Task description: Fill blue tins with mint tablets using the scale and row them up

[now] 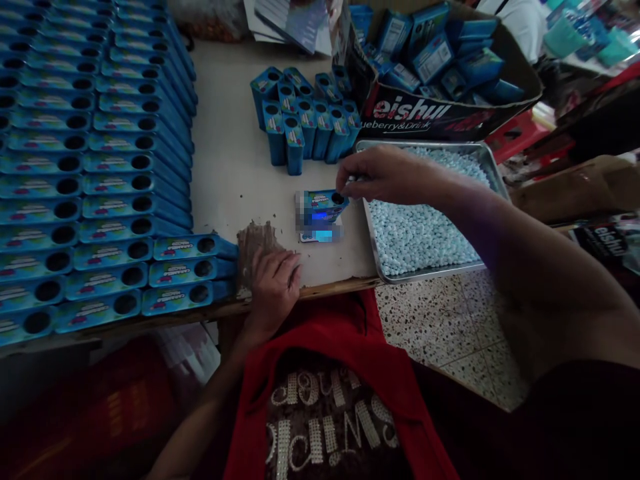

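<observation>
Grip reads, left to right: left hand [274, 283] loosely open, palm down on the table edge, nothing seen in it, though I can't see under the palm; right hand [380, 172] nearly closed, thumb and fingertips pinched, a few pale pellets [353, 179] showing between them.

Far left from my feed: packed rows of blue candy boxes [95, 163], round openings uppermost, the nearest beside the bare worn patch [255, 243] under the left hand. Right of that, farther back, a loose cluster of candy boxes [305, 120] stands upright.

Single candy box [325, 200] on the tabletop [220, 133], front partly blurred out. Its top panel's long axis runs roughly left to right, round opening at the right end. That opening lies just below and left of the right fingertips; right hand is clearly the nearer.

Beyond, metal tray [425, 275] of pellets, partly beneath the right forearm; behind it, a printed carton [430, 123] holding more boxes.
</observation>
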Tool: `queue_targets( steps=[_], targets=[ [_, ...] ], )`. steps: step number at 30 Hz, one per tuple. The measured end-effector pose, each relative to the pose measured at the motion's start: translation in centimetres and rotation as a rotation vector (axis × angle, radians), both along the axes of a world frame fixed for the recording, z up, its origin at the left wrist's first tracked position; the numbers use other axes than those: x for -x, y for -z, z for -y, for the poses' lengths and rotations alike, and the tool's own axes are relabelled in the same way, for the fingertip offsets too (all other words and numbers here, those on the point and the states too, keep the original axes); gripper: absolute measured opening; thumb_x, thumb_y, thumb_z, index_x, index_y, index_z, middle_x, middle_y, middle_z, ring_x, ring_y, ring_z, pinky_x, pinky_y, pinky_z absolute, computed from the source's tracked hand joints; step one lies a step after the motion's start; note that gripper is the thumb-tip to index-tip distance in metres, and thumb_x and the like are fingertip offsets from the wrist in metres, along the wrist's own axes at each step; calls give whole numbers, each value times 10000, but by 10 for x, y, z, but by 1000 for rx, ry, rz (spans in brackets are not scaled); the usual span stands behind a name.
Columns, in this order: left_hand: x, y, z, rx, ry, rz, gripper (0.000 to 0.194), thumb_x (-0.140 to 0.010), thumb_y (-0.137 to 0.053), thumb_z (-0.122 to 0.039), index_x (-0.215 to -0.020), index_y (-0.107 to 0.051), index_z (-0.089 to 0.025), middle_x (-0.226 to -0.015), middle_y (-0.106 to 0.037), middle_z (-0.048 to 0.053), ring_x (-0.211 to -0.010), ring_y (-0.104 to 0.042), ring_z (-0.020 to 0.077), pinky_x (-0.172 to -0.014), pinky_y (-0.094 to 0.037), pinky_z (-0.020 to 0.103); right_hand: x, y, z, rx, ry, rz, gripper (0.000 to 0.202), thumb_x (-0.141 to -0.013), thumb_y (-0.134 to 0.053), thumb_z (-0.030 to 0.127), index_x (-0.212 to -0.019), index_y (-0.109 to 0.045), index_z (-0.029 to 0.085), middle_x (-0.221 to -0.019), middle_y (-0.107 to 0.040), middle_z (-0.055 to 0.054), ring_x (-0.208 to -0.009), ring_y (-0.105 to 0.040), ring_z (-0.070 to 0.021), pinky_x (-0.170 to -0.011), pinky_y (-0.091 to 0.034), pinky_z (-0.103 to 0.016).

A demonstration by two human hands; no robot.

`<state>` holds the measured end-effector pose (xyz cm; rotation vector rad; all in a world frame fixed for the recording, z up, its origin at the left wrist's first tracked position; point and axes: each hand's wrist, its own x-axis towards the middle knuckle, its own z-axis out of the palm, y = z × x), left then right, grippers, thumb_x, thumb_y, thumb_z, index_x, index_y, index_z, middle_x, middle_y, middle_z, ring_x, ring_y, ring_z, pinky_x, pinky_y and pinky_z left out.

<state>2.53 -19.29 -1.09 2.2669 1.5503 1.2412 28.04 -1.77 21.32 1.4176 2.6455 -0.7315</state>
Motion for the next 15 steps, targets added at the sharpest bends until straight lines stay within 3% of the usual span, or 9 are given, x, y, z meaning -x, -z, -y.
queue_targets(
  steps=[9,15],
  targets=[
    [0,-3,0,-6,5,-36,182,-1129,-723,-201,-1286,-809,-234,-1229,-878,106,-1158,-824,296,-1321,-498,561,6,11,7,-109,-17,6,176,-1018,-787,146,-1022,-908,274,-929,-813,-9,-1026,-755,-246,-923,-494,-379],
    [0,-5,-1,0,16,-54,187,-1138,-719,-226,-1305,-801,-223,-1227,-873,112,-1157,-820,295,-1325,-498,547,2,21,4,-91,-6,-24,174,-988,-877,178,-1130,-919,270,-926,-788,5,-963,-745,-222,-923,-517,-380]
  ],
)
